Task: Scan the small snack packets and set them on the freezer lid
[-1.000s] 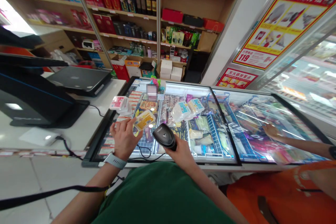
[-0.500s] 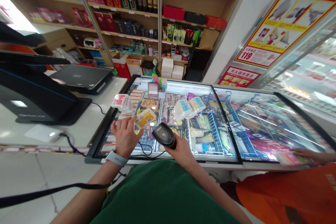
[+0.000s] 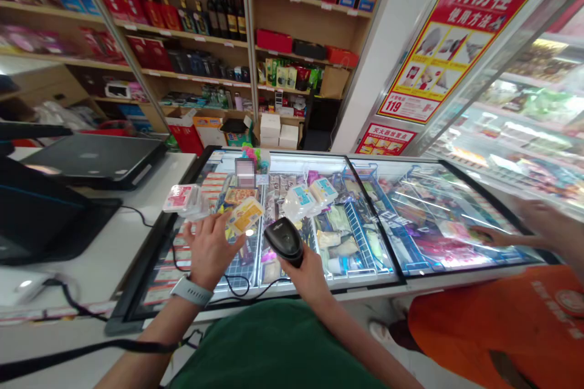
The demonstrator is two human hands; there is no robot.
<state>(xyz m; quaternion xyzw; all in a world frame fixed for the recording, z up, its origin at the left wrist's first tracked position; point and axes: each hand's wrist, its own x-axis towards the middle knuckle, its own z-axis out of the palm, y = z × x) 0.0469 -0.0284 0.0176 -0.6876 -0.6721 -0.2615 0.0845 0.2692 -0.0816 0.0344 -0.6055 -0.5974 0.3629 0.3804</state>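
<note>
My right hand (image 3: pixel 306 275) is wrapped round a black handheld scanner (image 3: pixel 283 240), its head tilted toward the left. On the freezer's glass lid, a yellow-labelled pack (image 3: pixel 247 215) lies between my hands. My left hand (image 3: pixel 210 247), with a watch on the wrist, has its fingers spread at the left edge of that pack; whether they touch it is unclear. Stacked clear packs with a red label (image 3: pixel 181 197) rest beyond my left hand. Two blue-labelled packs in clear wrap (image 3: pixel 301 199) lie beyond the scanner, side by side on the glass.
A black-framed chest freezer (image 3: pixel 401 279) spans the front. The counter at the left bears a flat dark device (image 3: pixel 104 155) and a black stand. Cables loop near my hands. At the right, a person in orange (image 3: pixel 493 322) reaches over the freezer with a pack.
The view has turned right. The other person's hands have moved farther over the freezer, with the pack now above the glass. My hands keep nearly the same pose.
</note>
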